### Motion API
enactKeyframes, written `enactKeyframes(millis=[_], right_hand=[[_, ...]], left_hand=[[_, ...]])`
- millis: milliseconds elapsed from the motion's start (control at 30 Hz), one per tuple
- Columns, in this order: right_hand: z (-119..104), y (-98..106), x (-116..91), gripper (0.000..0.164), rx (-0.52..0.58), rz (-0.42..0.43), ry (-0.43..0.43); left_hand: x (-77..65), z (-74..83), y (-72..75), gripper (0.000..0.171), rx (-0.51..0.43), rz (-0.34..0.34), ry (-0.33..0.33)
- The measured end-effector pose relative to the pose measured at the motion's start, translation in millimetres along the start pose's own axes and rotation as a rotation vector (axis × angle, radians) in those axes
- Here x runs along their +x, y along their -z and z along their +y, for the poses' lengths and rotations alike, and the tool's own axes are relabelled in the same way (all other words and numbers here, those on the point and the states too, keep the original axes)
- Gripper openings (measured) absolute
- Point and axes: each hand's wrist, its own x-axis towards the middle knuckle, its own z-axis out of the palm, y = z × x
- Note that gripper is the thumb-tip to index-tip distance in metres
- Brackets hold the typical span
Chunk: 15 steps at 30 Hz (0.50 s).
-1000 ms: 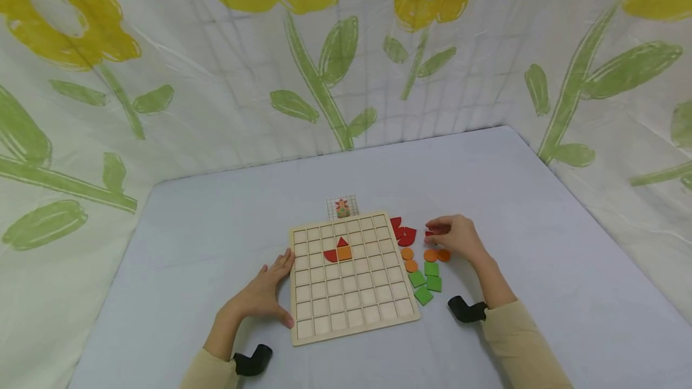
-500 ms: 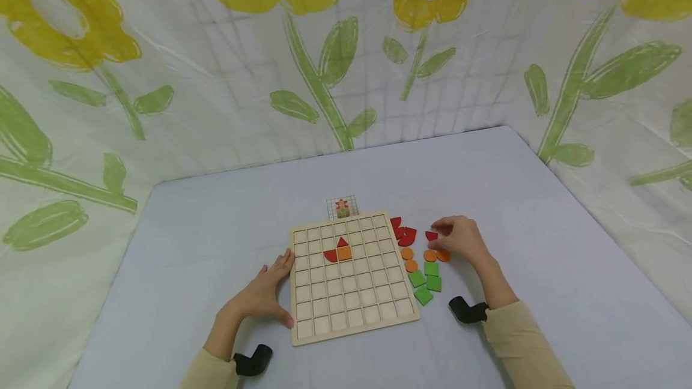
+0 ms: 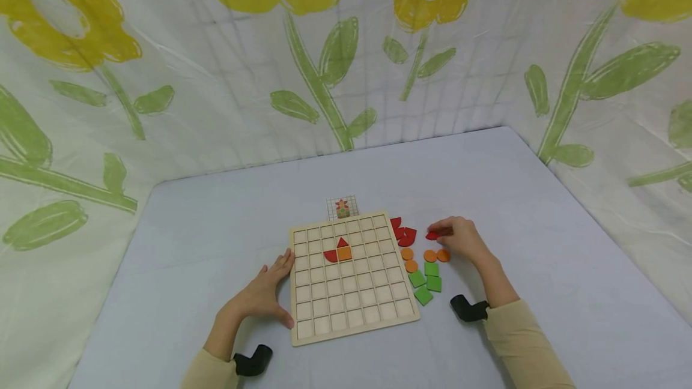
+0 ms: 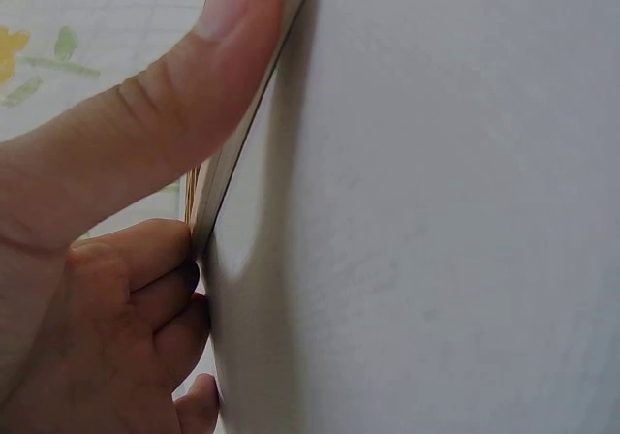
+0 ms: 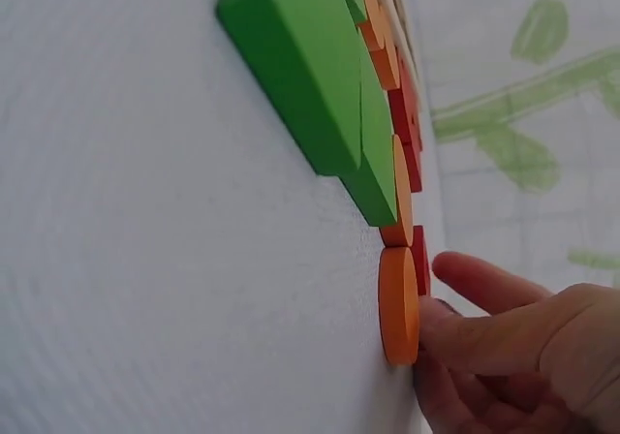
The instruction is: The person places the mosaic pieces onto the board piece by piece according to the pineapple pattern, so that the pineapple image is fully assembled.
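Observation:
My left hand [image 3: 262, 293] lies spread along the left edge of the wooden grid board [image 3: 336, 304], fingertips and thumb touching its side. The left wrist view has the thumb [image 4: 184, 95] against the board's edge. To the right of the board, my right hand [image 3: 459, 238] pinches a red quarter-circle tile [image 3: 432, 236] by the table surface. In the right wrist view this red tile [image 5: 420, 260] is partly hidden behind an orange disc [image 5: 398, 306]. On the board sit a red triangle [image 3: 342, 242], an orange square [image 3: 344, 253] and a red quarter-circle [image 3: 330, 256].
Several red tiles [image 3: 406, 236] lie at the board's upper right. Below them are orange discs [image 3: 407, 253] and green square tiles [image 3: 424, 296]. A small pattern card [image 3: 342, 206] stands out beyond the board's far edge. A flower-printed curtain [image 3: 216, 77] surrounds the table.
Beside the orange discs, the red quarter-circle has turned between the right fingers, which have shifted slightly. The left hand and the board have stayed in place.

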Motion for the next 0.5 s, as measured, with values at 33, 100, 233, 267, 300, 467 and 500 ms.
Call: enactKeyframes(millis=[33, 100, 233, 267, 300, 467, 500], right_hand=[[0.1, 0.0, 0.0, 0.026, -0.003, 0.006, 0.005], [-0.1, -0.5, 0.5, 0.026, -0.003, 0.026, 0.000], [-1.7, -2.0, 2.4, 0.029, -0.042, 0.059, -0.029], [-2.0, -2.5, 3.3, 0.029, -0.054, 0.062, -0.030], [-2.5, -2.8, 4.0, 0.028, -0.067, 0.061, -0.027], [-6.2, -3.6, 6.3, 0.024, -0.074, 0.025, 0.011], [-7.2, -4.0, 6.7, 0.026, -0.074, 0.019, 0.013]], left_hand=[[-0.1, 0.0, 0.1, 0.133, -0.001, 0.000, -0.001], [-0.3, 0.0, 0.4, 0.133, -0.002, 0.000, -0.003], [-0.5, 0.2, 0.9, 0.133, -0.003, 0.000, -0.004], [-0.5, 0.4, 0.9, 0.133, -0.003, -0.001, -0.003], [-0.5, 0.5, 0.9, 0.133, -0.004, -0.001, -0.003], [0.0, 0.3, 0.8, 0.134, -0.001, -0.002, 0.001], [0.2, 0.1, 0.7, 0.134, -0.002, -0.003, 0.004]])
